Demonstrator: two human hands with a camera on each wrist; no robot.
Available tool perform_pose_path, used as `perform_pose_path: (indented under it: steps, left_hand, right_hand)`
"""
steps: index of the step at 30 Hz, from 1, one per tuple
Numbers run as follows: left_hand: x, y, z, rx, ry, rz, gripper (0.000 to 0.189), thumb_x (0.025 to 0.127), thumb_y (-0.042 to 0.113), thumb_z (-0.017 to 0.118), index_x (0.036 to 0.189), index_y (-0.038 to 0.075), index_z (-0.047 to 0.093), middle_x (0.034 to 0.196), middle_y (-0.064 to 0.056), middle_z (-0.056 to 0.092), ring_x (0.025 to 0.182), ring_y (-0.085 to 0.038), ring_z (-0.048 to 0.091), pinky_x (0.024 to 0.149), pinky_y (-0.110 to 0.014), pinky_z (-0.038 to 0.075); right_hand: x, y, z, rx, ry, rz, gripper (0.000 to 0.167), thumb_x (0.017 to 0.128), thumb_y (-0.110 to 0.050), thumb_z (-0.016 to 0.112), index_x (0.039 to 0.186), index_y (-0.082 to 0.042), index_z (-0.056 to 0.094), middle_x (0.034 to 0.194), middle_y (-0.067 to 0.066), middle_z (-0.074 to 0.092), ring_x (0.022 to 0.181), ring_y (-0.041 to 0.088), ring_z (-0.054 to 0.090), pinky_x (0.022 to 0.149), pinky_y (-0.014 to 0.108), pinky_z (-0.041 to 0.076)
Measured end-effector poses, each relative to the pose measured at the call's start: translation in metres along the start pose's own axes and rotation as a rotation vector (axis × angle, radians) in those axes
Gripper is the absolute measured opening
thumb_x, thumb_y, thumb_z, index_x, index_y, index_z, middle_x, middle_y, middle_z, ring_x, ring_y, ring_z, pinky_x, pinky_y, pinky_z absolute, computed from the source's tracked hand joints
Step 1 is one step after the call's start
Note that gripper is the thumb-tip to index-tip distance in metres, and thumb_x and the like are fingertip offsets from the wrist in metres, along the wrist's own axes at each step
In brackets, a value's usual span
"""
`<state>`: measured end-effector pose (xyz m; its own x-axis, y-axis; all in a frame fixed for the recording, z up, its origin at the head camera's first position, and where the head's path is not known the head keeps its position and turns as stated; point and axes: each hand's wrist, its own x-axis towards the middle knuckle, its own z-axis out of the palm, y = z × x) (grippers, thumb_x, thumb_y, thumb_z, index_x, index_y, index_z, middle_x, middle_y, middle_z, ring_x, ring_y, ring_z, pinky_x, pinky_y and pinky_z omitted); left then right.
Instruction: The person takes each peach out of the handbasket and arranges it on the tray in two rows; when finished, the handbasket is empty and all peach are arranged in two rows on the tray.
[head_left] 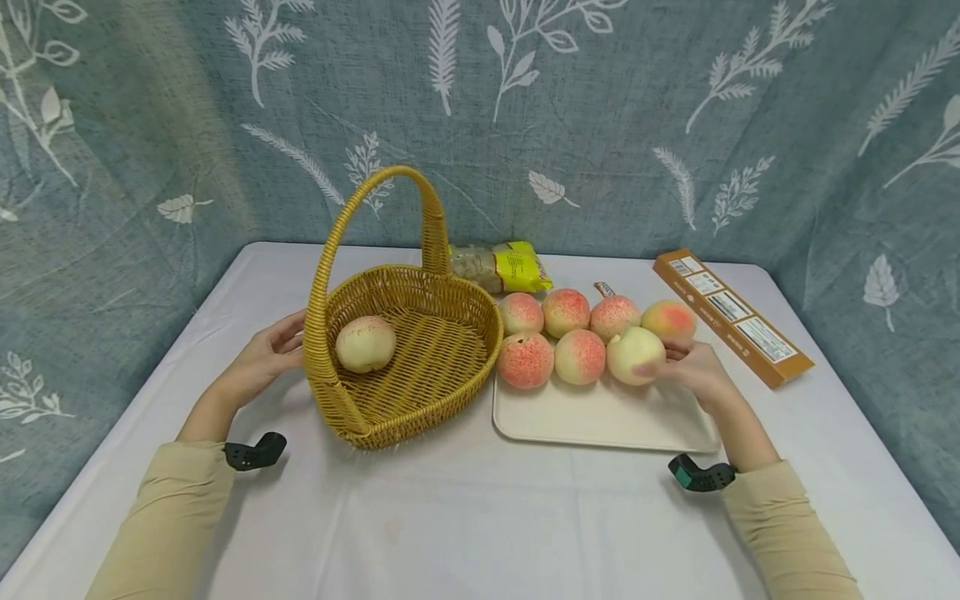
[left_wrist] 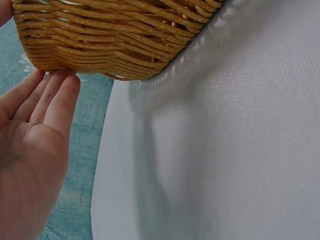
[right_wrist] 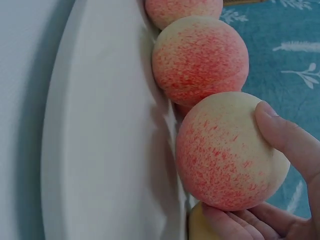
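Note:
My right hand (head_left: 693, 371) grips a pale peach (head_left: 636, 356), thumb on one side and fingers under the other; the right wrist view shows this peach (right_wrist: 232, 150) with a red-speckled side. Beside it, several more peaches (head_left: 579, 357) are grouped in two rows on a cream tray (head_left: 600, 425). My left hand (head_left: 262, 362) is at the left side of a wicker basket (head_left: 420, 417), its nearly straight fingertips touching the woven wall (left_wrist: 115, 45). Inside the basket, on its left part, lies one pale peach (head_left: 366, 344). The basket's tall handle arches overhead.
A yellow-and-clear bag (head_left: 517, 267) lies behind the basket and peaches. At the back right is a long orange-brown box (head_left: 731, 317), set diagonally. A small wrapped packet (head_left: 604, 289) shows behind the peaches. A patterned blue-green cloth (head_left: 480, 125) hangs behind the white table.

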<state>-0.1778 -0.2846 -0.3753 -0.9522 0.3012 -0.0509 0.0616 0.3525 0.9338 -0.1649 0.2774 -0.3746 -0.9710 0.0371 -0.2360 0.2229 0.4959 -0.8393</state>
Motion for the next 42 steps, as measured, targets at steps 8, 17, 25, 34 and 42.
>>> perform_pose_path:
  steps: [8, 17, 25, 34, 42]
  left_hand:
    - [0.000, 0.000, -0.001, -0.001, 0.004, 0.011, 0.076, 0.094, 0.005, 0.059, 0.153, -0.005, 0.012, 0.155, -0.029, 0.019, 0.139, -0.047, 0.024, 0.093, -0.012, 0.042]
    - [0.001, 0.001, 0.000, -0.004, -0.002, 0.006, 0.076, 0.094, 0.006, 0.058, 0.154, -0.004, 0.013, 0.155, -0.029, 0.019, 0.139, -0.048, 0.023, 0.095, -0.014, 0.042]
    - [0.000, 0.001, 0.000, 0.010, 0.001, 0.001, 0.076, 0.094, 0.008, 0.058, 0.154, -0.004, 0.013, 0.155, -0.029, 0.020, 0.139, -0.049, 0.023, 0.094, -0.013, 0.042]
    - [0.000, -0.001, 0.000, 0.005, 0.000, 0.014, 0.075, 0.095, 0.006, 0.058, 0.153, -0.005, 0.013, 0.154, -0.029, 0.020, 0.139, -0.044, 0.027, 0.092, -0.011, 0.042]
    - [-0.001, 0.000, -0.001, 0.000, -0.001, 0.018, 0.075, 0.094, 0.005, 0.058, 0.153, -0.005, 0.013, 0.154, -0.030, 0.021, 0.140, -0.038, 0.031, 0.091, -0.011, 0.042]
  right_hand:
    - [-0.002, 0.001, 0.001, -0.020, -0.038, -0.031, 0.078, 0.080, -0.017, 0.078, 0.140, 0.015, 0.039, 0.141, 0.031, 0.043, 0.131, 0.041, 0.043, 0.107, 0.048, 0.036]
    - [-0.005, -0.004, -0.002, -0.068, -0.070, -0.043, 0.082, 0.083, -0.020, 0.076, 0.143, 0.015, 0.033, 0.142, 0.034, 0.040, 0.132, 0.045, 0.040, 0.108, 0.050, 0.036]
    - [-0.008, -0.006, -0.008, -0.058, -0.066, -0.064, 0.080, 0.085, -0.020, 0.074, 0.144, 0.015, 0.032, 0.145, 0.032, 0.038, 0.134, 0.043, 0.038, 0.108, 0.050, 0.035]
    - [-0.011, -0.021, -0.020, -0.055, -0.042, -0.083, 0.077, 0.090, -0.023, 0.070, 0.146, 0.012, 0.030, 0.147, 0.029, 0.037, 0.136, 0.042, 0.035, 0.111, 0.051, 0.030]
    - [-0.005, -0.058, -0.012, -0.039, -0.069, -0.153, 0.070, 0.092, -0.021, 0.068, 0.146, 0.008, 0.035, 0.147, 0.026, 0.039, 0.136, 0.038, 0.038, 0.110, 0.045, 0.034]
